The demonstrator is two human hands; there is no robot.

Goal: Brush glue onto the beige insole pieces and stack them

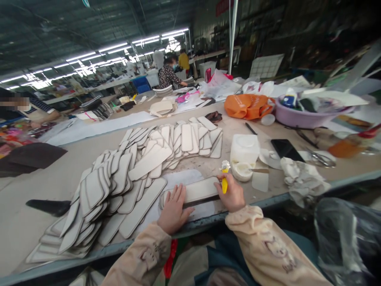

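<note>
My left hand (pixel 174 210) lies with fingers spread on the left end of a long pale padded panel (pixel 201 191) with rounded corners and dark edges. Pinched in my right hand (pixel 234 195) is a small yellow-handled brush (pixel 224 183), its top caked in white paste. The fingers of that hand also touch the panel's right end. Beneath the panel is a white sheet (pixel 190 175) by the table's front edge. A large heap of similar pale panels (pixel 119 174) fans out to the left and behind. Right of the panel stands a white plastic tub (pixel 244 149) with white residue.
To the right lie a phone (pixel 287 150), crumpled paper (pixel 302 178) and scissors (pixel 320 158). Farther back are an orange bag (pixel 248 106) and a purple basin (pixel 309 117). A black pointed object (pixel 49 206) rests at left. A co-worker (pixel 169 75) sits beyond the table.
</note>
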